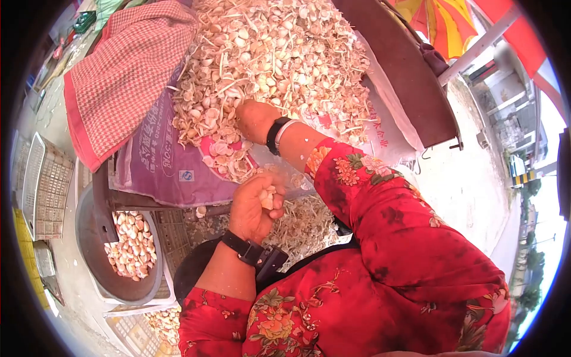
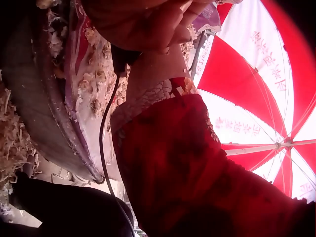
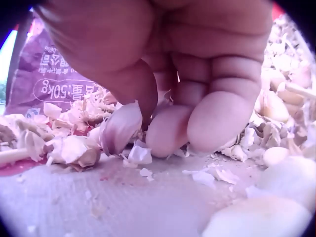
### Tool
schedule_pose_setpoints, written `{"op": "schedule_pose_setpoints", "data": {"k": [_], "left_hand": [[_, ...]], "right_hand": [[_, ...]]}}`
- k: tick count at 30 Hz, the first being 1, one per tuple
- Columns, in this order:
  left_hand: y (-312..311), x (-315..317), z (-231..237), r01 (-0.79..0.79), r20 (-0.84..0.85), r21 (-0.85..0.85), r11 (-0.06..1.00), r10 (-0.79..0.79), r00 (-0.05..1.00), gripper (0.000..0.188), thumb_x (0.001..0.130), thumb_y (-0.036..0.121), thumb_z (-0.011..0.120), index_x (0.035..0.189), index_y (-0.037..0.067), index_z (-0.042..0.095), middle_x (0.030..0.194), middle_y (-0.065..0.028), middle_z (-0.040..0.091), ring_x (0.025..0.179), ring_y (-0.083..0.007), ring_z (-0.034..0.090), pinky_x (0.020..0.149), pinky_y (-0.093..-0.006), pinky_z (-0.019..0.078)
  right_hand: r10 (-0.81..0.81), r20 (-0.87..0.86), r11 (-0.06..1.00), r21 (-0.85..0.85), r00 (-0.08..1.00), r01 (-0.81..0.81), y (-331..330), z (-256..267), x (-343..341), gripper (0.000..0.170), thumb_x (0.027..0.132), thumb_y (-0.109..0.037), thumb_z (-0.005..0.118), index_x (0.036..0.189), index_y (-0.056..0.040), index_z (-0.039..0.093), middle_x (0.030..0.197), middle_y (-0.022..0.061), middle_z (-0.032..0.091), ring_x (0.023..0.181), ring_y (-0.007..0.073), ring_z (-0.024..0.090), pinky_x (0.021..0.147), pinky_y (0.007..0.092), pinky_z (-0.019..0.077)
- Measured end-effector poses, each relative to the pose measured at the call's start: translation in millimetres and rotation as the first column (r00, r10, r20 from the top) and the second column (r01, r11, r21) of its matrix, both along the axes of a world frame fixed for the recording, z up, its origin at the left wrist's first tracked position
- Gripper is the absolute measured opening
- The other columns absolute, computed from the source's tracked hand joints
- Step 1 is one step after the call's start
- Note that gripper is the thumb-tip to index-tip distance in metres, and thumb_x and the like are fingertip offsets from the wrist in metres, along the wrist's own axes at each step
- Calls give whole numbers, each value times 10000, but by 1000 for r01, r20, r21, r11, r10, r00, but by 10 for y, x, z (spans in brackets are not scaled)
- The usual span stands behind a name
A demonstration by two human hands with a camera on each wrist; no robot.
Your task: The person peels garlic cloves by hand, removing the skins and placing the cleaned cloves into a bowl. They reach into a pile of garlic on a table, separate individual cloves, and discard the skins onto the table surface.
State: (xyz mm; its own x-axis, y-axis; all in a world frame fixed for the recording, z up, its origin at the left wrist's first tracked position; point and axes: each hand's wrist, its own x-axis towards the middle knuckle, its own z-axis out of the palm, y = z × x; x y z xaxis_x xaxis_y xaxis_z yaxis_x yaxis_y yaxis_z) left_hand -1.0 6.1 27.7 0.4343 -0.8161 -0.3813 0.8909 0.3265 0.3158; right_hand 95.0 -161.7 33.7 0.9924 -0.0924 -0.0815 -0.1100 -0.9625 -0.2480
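In the head view my left hand [image 1: 254,205] is turned palm up in front of the bench edge, its curled fingers holding pale garlic cloves [image 1: 269,197]. My right hand [image 1: 257,121] reaches down into the near side of a big heap of garlic [image 1: 262,53]. Seen from the right wrist, its fingers [image 3: 217,121] curl down to the sheet, and a purple-tinged garlic clove [image 3: 121,128] is pinched by the thumb. Loose skins and more cloves [image 3: 274,106] lie around these fingers. Only part of the left hand [image 2: 148,22] shows in the left wrist view.
A purple sack [image 1: 172,172] and a red checked cloth [image 1: 128,77] cover the bench's left side. Below left stands a grey basin [image 1: 95,256] of garlic cloves, near a plastic crate [image 1: 47,184]. Dry skins [image 1: 306,229] pile up under the bench. A red and white umbrella [image 2: 247,64] spreads overhead.
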Motion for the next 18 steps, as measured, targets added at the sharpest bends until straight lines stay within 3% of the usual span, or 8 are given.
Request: {"op": "schedule_pose_setpoints", "data": {"k": [3,10,12,14,15,18], "left_hand": [[-5,-8,5,-1,5,31,1000,1,1000,144,879,152,511,898,23,571,755,-100,602,540,-166,532,416,-256,385],[-24,-30,-26,2,63,19,1000,-4,998,162,885,180,513,890,29,574,744,-87,602,535,-155,527,418,-255,384],[-37,-16,-55,5,72,23,1000,-7,997,167,886,187,514,889,32,575,736,-78,601,533,-153,526,416,-255,383],[-49,2,-99,-8,69,42,999,6,998,170,886,197,518,885,37,574,729,-71,599,531,-150,525,413,-257,381],[-58,3,-106,-12,66,50,999,9,998,171,885,202,520,883,40,574,726,-68,598,530,-149,524,412,-257,381],[-80,-16,-85,-23,92,107,994,14,996,174,886,217,527,877,50,572,721,-63,595,526,-142,521,407,-259,377]], "right_hand": [[26,-58,1000,8,998,-25,29,72,-6,208,797,-115,560,944,8,643,994,232,631,939,372,625,804,412,506],[95,14,992,79,995,-96,-132,-33,-142,212,758,-73,562,939,3,643,925,234,652,928,354,633,801,407,503],[2,32,973,230,999,-9,-156,-46,-224,269,754,-70,562,1001,-3,646,888,215,663,887,334,648,786,391,510],[-120,-33,889,442,992,122,-189,-97,-278,303,762,-77,563,1045,-7,645,850,202,668,825,312,669,755,378,521],[-119,-72,762,632,990,138,-235,-101,-333,315,802,-75,574,1100,16,621,790,172,672,703,240,684,633,343,545],[-145,-218,484,835,965,261,-191,293,-658,300,842,-87,587,1104,60,602,857,135,667,623,158,664,541,258,531]]}}
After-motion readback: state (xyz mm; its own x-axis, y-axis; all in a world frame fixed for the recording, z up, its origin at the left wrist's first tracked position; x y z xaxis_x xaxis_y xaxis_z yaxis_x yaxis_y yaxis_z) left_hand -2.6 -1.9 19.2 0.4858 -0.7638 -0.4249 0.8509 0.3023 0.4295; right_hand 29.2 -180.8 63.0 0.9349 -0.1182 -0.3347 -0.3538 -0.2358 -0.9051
